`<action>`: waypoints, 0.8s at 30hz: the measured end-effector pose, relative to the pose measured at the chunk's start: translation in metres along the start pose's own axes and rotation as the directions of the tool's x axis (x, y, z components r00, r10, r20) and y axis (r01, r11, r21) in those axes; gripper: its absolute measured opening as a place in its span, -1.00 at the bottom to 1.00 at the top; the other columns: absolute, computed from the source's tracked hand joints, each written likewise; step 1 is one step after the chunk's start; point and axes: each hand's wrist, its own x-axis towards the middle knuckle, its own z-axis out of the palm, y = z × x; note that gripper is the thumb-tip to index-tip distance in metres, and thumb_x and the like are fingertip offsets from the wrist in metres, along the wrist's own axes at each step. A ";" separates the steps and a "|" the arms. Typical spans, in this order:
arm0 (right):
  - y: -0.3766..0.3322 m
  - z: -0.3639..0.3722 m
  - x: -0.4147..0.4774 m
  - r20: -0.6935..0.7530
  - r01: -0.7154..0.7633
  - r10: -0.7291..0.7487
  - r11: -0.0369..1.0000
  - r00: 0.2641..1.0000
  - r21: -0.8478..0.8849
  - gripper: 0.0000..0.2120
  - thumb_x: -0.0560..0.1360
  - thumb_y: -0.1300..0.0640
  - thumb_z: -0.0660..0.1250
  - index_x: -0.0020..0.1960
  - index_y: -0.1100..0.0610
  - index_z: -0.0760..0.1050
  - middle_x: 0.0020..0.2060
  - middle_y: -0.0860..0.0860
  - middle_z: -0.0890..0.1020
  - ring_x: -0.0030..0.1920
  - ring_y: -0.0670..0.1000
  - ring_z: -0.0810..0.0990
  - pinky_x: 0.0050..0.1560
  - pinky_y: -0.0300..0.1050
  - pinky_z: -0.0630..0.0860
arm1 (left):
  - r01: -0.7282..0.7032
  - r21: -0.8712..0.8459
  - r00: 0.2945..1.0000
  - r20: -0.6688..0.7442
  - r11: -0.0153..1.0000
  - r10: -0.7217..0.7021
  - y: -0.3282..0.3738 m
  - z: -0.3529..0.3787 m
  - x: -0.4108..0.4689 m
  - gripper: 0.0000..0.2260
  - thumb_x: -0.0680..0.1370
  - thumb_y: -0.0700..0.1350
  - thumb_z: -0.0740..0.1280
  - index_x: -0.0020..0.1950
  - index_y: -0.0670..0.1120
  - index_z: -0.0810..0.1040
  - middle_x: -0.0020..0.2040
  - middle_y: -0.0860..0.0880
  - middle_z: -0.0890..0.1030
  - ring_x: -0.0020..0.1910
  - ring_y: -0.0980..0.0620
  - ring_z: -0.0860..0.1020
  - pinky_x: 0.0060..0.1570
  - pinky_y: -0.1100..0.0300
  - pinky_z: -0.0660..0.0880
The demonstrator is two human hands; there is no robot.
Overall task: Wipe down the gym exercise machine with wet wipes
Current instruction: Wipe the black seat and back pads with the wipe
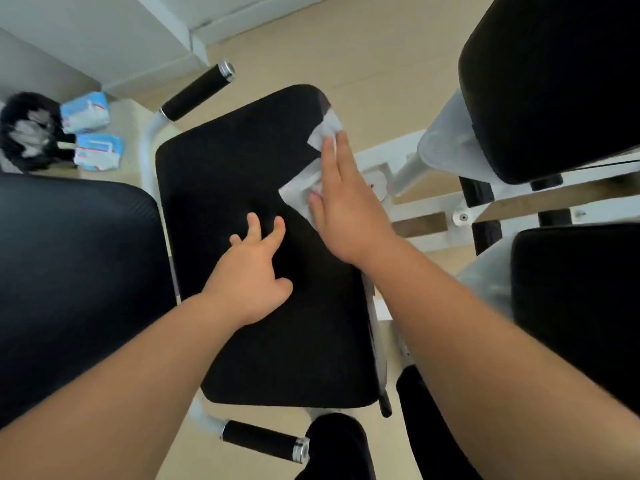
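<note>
The gym machine's black padded seat (242, 161) fills the middle of the head view. A white wet wipe (300, 188) lies spread along the seat's right edge, and my right hand (346, 206) presses flat on it with straight fingers. My left hand (254, 271) rests on the middle of the seat, fingers spread and slightly bent, holding nothing. Part of the wipe is hidden under my right palm.
Black-grip handles stick out at the seat's far left (197, 91) and near bottom (263, 441). Black pads stand at left (76, 278), upper right (554, 77) and lower right (581, 299). Two wet wipe packs (93, 133) and a dark duster (27, 129) lie far left. White frame bars (433, 202) run right.
</note>
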 end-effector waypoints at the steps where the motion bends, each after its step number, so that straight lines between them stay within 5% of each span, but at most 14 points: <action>1: -0.002 0.006 -0.023 0.002 -0.026 0.026 0.999 1.000 0.025 -0.28 0.70 0.01 0.13 0.67 0.19 -0.21 0.66 0.15 -0.23 0.62 0.19 0.17 0.47 0.06 0.39 | 0.006 -0.004 1.000 0.013 1.000 -0.006 0.001 -0.004 0.001 -0.14 0.53 -0.06 0.35 0.65 0.17 -0.14 0.66 -0.08 -0.22 0.61 -0.29 -0.02 0.34 0.06 0.38; 5: -0.008 0.022 -0.081 0.035 -0.112 0.110 0.993 0.993 0.049 -0.27 0.70 0.01 0.12 0.68 0.16 -0.23 0.66 0.09 -0.25 0.65 0.11 0.06 0.55 0.04 0.31 | 0.017 -0.008 0.999 0.050 1.000 -0.017 0.002 -0.009 0.002 -0.17 0.54 -0.03 0.34 0.65 0.18 -0.13 0.66 -0.07 -0.21 0.62 -0.27 -0.02 0.39 0.02 0.36; 9: -0.001 0.012 -0.034 0.049 -0.102 0.097 0.990 0.994 0.099 -0.28 0.71 0.01 0.11 0.67 0.15 -0.25 0.67 0.11 -0.21 0.67 0.09 -0.03 0.61 -0.01 0.16 | 0.004 -0.016 1.000 0.026 1.000 -0.003 -0.001 -0.004 0.002 -0.15 0.54 -0.04 0.35 0.64 0.19 -0.16 0.65 -0.06 -0.25 0.62 -0.23 -0.04 0.30 0.08 0.43; 16: 0.008 -0.017 0.091 0.026 -0.106 0.103 0.959 0.994 0.261 -0.37 0.70 0.04 0.11 0.65 0.19 -0.08 0.62 0.12 0.14 0.52 0.15 0.34 0.45 0.14 0.39 | -0.008 0.013 1.000 -0.010 1.000 0.008 -0.002 -0.001 0.002 -0.17 0.56 -0.04 0.33 0.64 0.19 -0.16 0.65 -0.07 -0.23 0.62 -0.25 -0.01 0.22 0.13 0.50; 18: 0.004 -0.012 0.072 0.014 -0.083 0.082 0.967 0.997 0.240 -0.35 0.71 0.05 0.11 0.66 0.18 -0.13 0.65 0.12 0.07 0.58 0.14 0.24 0.55 0.13 0.28 | -0.004 0.013 1.000 0.001 1.000 0.004 -0.002 -0.004 0.002 -0.18 0.57 -0.04 0.33 0.64 0.19 -0.16 0.66 -0.07 -0.22 0.62 -0.26 0.00 0.22 0.14 0.48; 21: 0.002 0.003 0.003 0.020 -0.068 0.066 0.983 0.998 0.168 -0.30 0.73 0.06 0.11 0.67 0.12 -0.26 0.67 0.03 -0.23 0.66 0.00 -0.11 0.55 -0.23 -0.05 | 0.004 0.008 1.000 -0.014 1.000 -0.004 -0.001 -0.002 0.002 -0.18 0.56 -0.05 0.32 0.64 0.19 -0.15 0.65 -0.08 -0.23 0.61 -0.28 -0.01 0.19 0.14 0.47; 24: 0.001 0.019 -0.077 0.034 -0.094 0.090 0.986 0.995 0.140 -0.29 0.73 0.00 0.11 0.67 0.04 -0.29 0.64 -0.10 -0.33 0.61 -0.18 -0.20 0.50 -0.32 -0.03 | 0.003 -0.003 0.999 -0.043 1.000 -0.003 -0.001 0.003 0.001 -0.17 0.56 -0.05 0.32 0.65 0.18 -0.16 0.65 -0.08 -0.24 0.61 -0.29 -0.03 0.20 0.12 0.47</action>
